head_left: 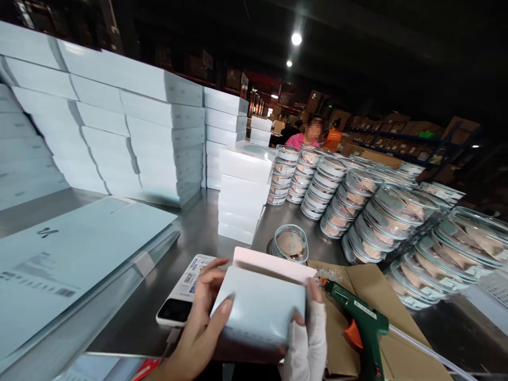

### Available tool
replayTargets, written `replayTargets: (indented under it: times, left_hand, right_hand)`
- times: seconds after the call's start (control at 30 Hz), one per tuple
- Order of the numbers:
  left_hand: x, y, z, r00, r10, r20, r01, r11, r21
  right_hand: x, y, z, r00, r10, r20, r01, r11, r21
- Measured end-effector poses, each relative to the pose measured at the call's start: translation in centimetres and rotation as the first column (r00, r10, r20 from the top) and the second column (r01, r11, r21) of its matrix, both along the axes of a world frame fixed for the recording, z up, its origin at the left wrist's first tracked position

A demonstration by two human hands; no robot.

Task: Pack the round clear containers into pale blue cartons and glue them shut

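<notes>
Box (260, 309) between left hand (198, 323) and right hand (307, 338); each grip closed on its sides.

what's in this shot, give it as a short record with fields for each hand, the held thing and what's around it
left hand: bare, fingers on the left side of the pale blue box
right hand: in a white fingerless glove, grips the box's right side
box flap: open, standing up at the far edge
right of box: green glue gun on brown cardboard
behind box: one round clear container, rows of stacked ones beyond
left: stacks of white boxes
surface: metal table
</notes>
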State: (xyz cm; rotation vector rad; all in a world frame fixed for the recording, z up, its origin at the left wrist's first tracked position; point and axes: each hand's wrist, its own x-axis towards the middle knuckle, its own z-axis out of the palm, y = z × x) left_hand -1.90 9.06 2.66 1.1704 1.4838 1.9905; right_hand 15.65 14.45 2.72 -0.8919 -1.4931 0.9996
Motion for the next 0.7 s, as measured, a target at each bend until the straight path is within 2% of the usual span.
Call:
replayTargets:
  times: [0.07,0.13,0.17,0.2,0.23,0.27,0.3,0.33,0.43,0.5,0.6,0.7]
  left_hand:
    - [-0.3,-0.1,0.7,1.000,0.013,0.020,-0.011,0.994,-0.108]
    - [-1.6,-0.5,1.7,0.990,-0.117,-0.080,0.088,0.951,-0.296]
    - [-2.5,-0.6,2.1,0.974,-0.193,-0.121,0.137,0.920,-0.368]
    - [-3.3,-0.8,2.4,0.953,-0.258,-0.157,0.173,0.893,-0.415]
    - [-4.1,-0.8,2.7,0.923,-0.332,-0.194,0.219,0.868,-0.445]
    - [-4.7,-0.9,2.7,0.910,-0.350,-0.222,0.226,0.868,-0.443]
    - [-5.2,-0.9,2.6,0.909,-0.343,-0.236,0.215,0.873,-0.438]
    - [-5.4,-0.8,2.4,0.914,-0.330,-0.235,0.206,0.878,-0.433]
    - [-5.6,-0.7,1.4,0.938,-0.299,-0.175,0.197,0.875,-0.441]
    - [-5.7,-0.5,0.6,0.942,-0.300,-0.150,0.210,0.877,-0.433]
    - [-6.1,-0.2,-0.2,0.936,-0.302,-0.179,0.208,0.888,-0.410]
    - [-6.3,-0.1,-0.5,0.927,-0.311,-0.211,0.207,0.891,-0.404]
  right_hand:
    - [-0.9,-0.6,1.2,0.997,0.062,-0.053,-0.061,0.998,0.017]
    - [-0.3,0.0,1.8,0.985,0.171,-0.025,-0.169,0.983,0.073]
    - [0.8,0.7,2.0,0.979,0.202,0.035,-0.204,0.975,0.088]
    - [2.6,1.8,2.0,0.973,0.177,0.147,-0.195,0.974,0.116]
    - [4.9,3.1,2.1,0.954,0.093,0.287,-0.146,0.975,0.169]
    - [7.8,4.6,2.1,0.900,-0.025,0.435,-0.081,0.971,0.224]
    - [11.1,6.3,2.3,0.758,-0.253,0.601,0.002,0.923,0.385]
    - [14.6,7.9,2.5,0.689,-0.356,0.631,0.056,0.894,0.444]
    - [24.6,12.2,3.1,0.509,-0.438,0.741,0.101,0.885,0.454]
    - [29.1,14.1,3.1,0.398,-0.406,0.823,0.070,0.908,0.414]
    - [31.6,15.3,2.4,0.277,-0.340,0.899,-0.002,0.935,0.355]
    - [31.0,15.6,1.7,0.229,-0.308,0.923,-0.046,0.944,0.326]
